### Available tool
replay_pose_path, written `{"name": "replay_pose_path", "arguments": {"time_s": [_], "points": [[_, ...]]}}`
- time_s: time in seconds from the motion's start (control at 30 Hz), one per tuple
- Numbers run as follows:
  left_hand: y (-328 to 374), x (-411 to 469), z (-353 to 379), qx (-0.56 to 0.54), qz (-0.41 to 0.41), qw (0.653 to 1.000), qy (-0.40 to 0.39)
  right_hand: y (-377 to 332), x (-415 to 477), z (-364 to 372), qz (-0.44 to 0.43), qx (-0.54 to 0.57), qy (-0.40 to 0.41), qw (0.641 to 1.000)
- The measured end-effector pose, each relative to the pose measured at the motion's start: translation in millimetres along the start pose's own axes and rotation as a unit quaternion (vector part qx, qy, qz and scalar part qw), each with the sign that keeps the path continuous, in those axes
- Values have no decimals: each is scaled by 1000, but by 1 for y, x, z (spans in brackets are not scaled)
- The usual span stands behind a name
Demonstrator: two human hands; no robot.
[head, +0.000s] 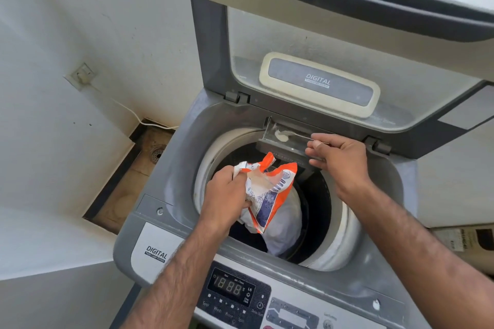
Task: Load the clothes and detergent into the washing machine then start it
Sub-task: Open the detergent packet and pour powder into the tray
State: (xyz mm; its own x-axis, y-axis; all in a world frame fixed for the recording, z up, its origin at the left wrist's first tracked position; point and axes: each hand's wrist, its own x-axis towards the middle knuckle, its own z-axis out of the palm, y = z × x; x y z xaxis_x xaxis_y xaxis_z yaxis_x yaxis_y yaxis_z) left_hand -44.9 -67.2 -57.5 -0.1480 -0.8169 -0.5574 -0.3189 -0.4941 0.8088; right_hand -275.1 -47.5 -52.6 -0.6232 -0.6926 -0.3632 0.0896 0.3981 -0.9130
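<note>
A grey top-loading washing machine [171, 168] stands with its lid [307, 35] raised. White and dark clothes [284, 224] lie in the drum. My left hand [227, 197] grips an open orange-and-white detergent packet [270, 189] over the drum. My right hand [339, 157] pinches the handle of a thin metal spoon [294, 134] at the back rim. The spoon's bowl lies in the pulled-out clear detergent drawer [272, 129], beside a small heap of white powder [282, 137].
The control panel [235, 294] at the front shows lit digits and labelled buttons. To the left is a white wall with a socket [81, 75] and a cable, and a sunken floor drain [156, 153]. A beige object [470, 243] sits at the right.
</note>
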Motion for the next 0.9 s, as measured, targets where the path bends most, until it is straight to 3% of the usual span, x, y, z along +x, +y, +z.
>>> {"name": "replay_pose_path", "arguments": {"time_s": [0.33,0.57,0.73,0.8,0.9], "points": [[5,-3,7,16,-4,1000,-8,-30,-23,-28,-46,95,-23,994],[4,-2,12,11,-4,1000,-2,-25,-51,-20,-119,-62,-128,983],[7,-4,14,11,10,1000,0,0,-69,4,-237,-257,-163,923],[8,-5,13,20,13,1000,-5,5,-73,9,-248,-272,-162,915],[6,-5,11,36,8,999,4,2,-75,8,-224,-246,-140,932]]}}
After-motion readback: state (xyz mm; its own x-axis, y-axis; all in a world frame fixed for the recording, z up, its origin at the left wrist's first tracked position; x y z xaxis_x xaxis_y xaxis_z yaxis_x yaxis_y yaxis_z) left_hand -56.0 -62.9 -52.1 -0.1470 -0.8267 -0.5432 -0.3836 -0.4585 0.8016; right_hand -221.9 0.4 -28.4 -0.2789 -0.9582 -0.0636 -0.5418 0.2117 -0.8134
